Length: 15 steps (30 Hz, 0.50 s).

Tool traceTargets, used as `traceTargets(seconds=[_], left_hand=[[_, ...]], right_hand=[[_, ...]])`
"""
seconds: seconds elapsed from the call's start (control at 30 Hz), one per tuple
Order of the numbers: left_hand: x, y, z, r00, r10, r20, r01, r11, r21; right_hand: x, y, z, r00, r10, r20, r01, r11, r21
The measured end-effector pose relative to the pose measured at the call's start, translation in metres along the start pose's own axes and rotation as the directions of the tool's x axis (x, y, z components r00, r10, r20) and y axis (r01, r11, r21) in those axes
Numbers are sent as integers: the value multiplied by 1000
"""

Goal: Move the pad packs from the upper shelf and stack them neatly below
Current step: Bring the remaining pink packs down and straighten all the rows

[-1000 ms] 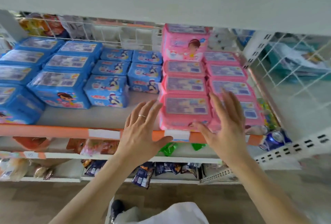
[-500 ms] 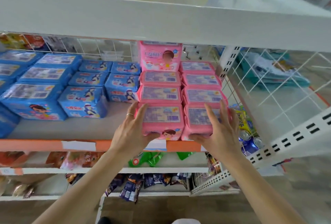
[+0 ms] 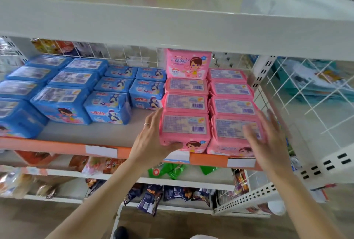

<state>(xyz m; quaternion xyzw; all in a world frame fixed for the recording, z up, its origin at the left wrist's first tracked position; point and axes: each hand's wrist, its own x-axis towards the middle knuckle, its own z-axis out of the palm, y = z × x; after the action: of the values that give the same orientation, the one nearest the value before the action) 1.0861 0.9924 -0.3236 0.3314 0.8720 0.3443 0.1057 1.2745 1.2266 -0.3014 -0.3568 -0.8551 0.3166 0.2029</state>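
Pink pad packs lie in two rows on the right of the orange-edged shelf (image 3: pixel 57 146), with one pink pack (image 3: pixel 188 64) standing upright at the back. My left hand (image 3: pixel 151 143) presses against the left side of the front-left pink pack (image 3: pixel 185 127), fingers straight, thumb on its front face. My right hand (image 3: pixel 268 139), blurred and with fingers spread, lies over the right part of the front-right pink pack (image 3: pixel 228 127). Blue pad packs (image 3: pixel 63 104) fill the left and middle of the same shelf.
A white shelf board (image 3: pixel 172 28) runs close above the packs. A white wire side panel (image 3: pixel 306 104) closes the shelf on the right. Below hang green bags (image 3: pixel 172 170) and dark snack bags (image 3: pixel 153 194) on lower shelves. Bare shelf shows in front of the blue packs.
Both hands have moved forward onto the front pink packs; the left now touches the left pack's side, the right has slid over the right pack. The view has tilted upward.
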Motion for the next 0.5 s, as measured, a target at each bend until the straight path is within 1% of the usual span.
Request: traceTargets(seconds=[0.07, 0.13, 0.17, 0.27, 0.4, 0.5], left_hand=[[-2, -5, -2, 998, -54, 23, 57, 992, -117], [-3, -8, -3, 993, -84, 85, 102, 966, -237], [-4, -9, -3, 988, -95, 120, 126, 950, -285], [-2, -10, -3, 984, -93, 152, 142, 925, -352], [6, -8, -3, 990, -50, 133, 95, 928, -360], [10, -8, -3, 990, -31, 136, 80, 925, -371]], right_hand=[[8, 5, -6, 997, 73, -12, -69, 982, 175], [15, 7, -6, 989, 142, 47, -149, 924, 353], [17, 3, -6, 985, 152, 76, -169, 906, 388], [20, -7, -3, 983, 140, 116, -175, 897, 405], [21, -9, 7, 977, 188, 95, -211, 902, 376], [22, -8, 11, 982, 167, 83, -186, 912, 366]])
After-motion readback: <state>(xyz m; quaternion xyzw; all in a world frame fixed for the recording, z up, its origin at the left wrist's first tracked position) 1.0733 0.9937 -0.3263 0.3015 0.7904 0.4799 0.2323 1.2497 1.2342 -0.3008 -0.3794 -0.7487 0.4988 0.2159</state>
